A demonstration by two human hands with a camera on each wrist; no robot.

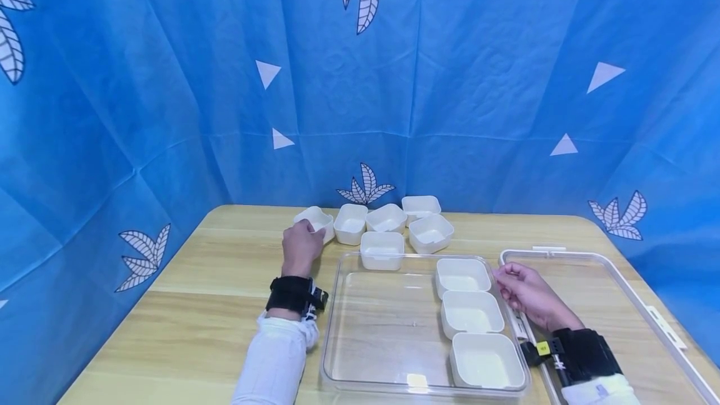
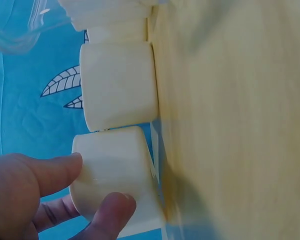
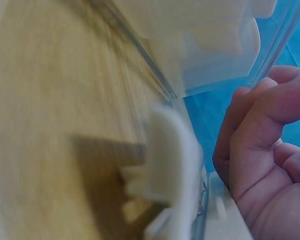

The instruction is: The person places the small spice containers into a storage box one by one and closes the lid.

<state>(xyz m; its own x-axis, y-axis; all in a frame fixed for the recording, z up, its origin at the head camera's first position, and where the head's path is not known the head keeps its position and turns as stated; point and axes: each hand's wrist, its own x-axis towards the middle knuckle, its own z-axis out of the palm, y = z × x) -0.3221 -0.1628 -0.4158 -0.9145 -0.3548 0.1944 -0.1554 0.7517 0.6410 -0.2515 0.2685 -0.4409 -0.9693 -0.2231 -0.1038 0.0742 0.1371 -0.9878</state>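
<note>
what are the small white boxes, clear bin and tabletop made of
Small white boxes: probably moulded plastic, satin; smooth walls, rounded corners. Clear bin: likely rigid plastic, glossy; see-through with bright glare, though glass is possible. Tabletop: wood or wood-look laminate, low sheen; grain bands show, but not the core.

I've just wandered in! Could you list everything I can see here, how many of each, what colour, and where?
Small open containers in the bin: 3, white, lined along its right side
Loose small open containers: 5, white, clustered toward the table's far edge
Held small open container: 1, white, left end of that cluster
Shallow bin: 1, clear, centre front
Framed lid: 1, clear with white frame, right of the bin
Table: 1, light wood, under everything
Patterned curtain: blue with white leaves and triangles, behind
Left hand: 1, bare, pinching the held container
Right hand: 1, bare, by the bin's right rim
Wrist straps: 2, black, one per wrist
Sleeves: 2, white, below the straps
</note>
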